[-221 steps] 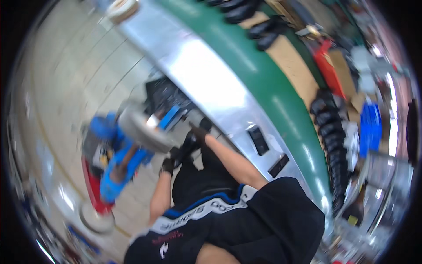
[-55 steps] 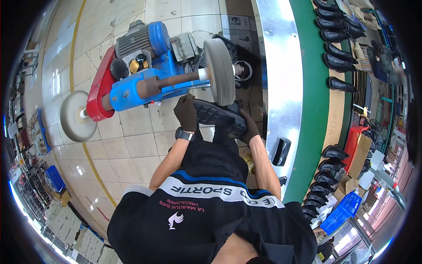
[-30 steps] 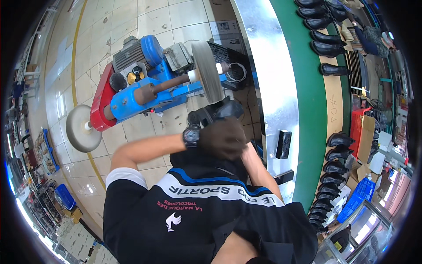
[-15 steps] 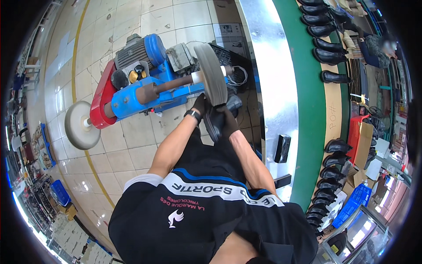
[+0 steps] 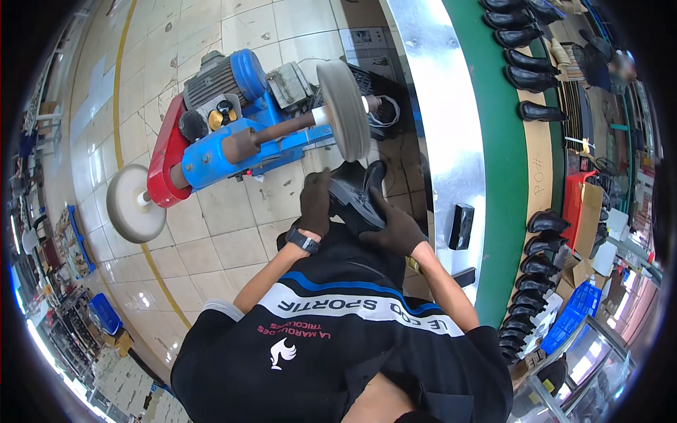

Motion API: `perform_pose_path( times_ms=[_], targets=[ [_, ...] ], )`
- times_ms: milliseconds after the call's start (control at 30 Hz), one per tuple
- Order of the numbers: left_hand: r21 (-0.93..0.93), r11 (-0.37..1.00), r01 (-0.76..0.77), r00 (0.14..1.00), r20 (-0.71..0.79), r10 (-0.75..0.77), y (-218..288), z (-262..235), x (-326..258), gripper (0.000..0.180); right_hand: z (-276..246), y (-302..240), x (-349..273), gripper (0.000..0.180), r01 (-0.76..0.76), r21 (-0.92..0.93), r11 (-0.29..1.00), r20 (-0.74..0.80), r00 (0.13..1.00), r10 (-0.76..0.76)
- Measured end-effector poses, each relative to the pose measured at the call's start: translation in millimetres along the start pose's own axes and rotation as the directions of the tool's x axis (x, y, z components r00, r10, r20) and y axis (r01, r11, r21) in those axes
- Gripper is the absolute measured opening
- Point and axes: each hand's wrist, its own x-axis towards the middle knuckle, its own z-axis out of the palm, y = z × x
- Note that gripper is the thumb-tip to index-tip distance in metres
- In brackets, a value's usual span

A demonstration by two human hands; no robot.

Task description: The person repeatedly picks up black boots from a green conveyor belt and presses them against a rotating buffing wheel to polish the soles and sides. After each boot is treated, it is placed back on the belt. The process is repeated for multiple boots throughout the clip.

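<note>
Just below the grey buffing wheel [image 5: 343,113], a black leather boot [image 5: 350,194] is held between my two dark-gloved hands. My left hand [image 5: 315,203], with a black watch at its wrist, closes on the boot's left side, fingers pointing up. On the right lower side my right hand [image 5: 396,227] grips it, thumb along the leather. The boot's upper end is close to the wheel's lower rim; whether they touch I cannot tell. Another dark shoe-like shape [image 5: 378,173] shows right of the boot, partly covered.
The wheel's shaft runs from a blue machine [image 5: 211,158] with a grey motor [image 5: 218,81], a red belt guard [image 5: 162,151] and a second, pale wheel [image 5: 134,204]. At right stand a metal bench [image 5: 444,141] with a black block [image 5: 461,225], and rows of black boots [image 5: 532,79].
Both hands and the boot have drawn down toward me, away from the wheel's rim. The hands are wider apart, and more of the boot shows between them.
</note>
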Motion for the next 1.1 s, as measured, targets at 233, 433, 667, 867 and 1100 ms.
perform_pose_path(
  times_ms=[233, 433, 667, 867, 1100],
  targets=[
    [-0.763, 0.242, 0.6, 0.797, 0.598, -0.089, -26.3, 32.1, 69.4, 0.051, 27.0, 39.2, 2.5, 0.088, 0.204, 0.681, 0.704, -0.22, 0.973, -0.069],
    [-0.348, 0.937, 0.018, 0.852, 0.496, 0.167, -80.4, 44.4, 116.9, 0.051, 40.9, 48.6, 0.5, 0.065, 0.018, 0.996, 0.088, -0.015, 0.999, -0.04],
    [-0.393, 0.91, 0.13, 0.808, 0.574, 0.133, 23.4, 20.4, 87.9, 0.062, 69.2, 88.3, 62.6, 0.054, -0.022, 0.91, -0.413, -0.028, 0.993, -0.113],
    [-0.493, 0.87, 0.002, 0.747, 0.579, 0.326, 7.5, 26.3, 95.6, 0.062, 35.1, 104.6, 62.6, 0.049, 0.296, 0.933, 0.203, -0.33, 0.93, 0.162],
    [-0.619, 0.435, 0.654, 0.748, 0.615, -0.249, 5.7, 21.5, 66.6, 0.07, 29.6, 46.9, 17.0, 0.06, 0.332, 0.597, 0.731, -0.52, 0.853, 0.037]
  ],
)
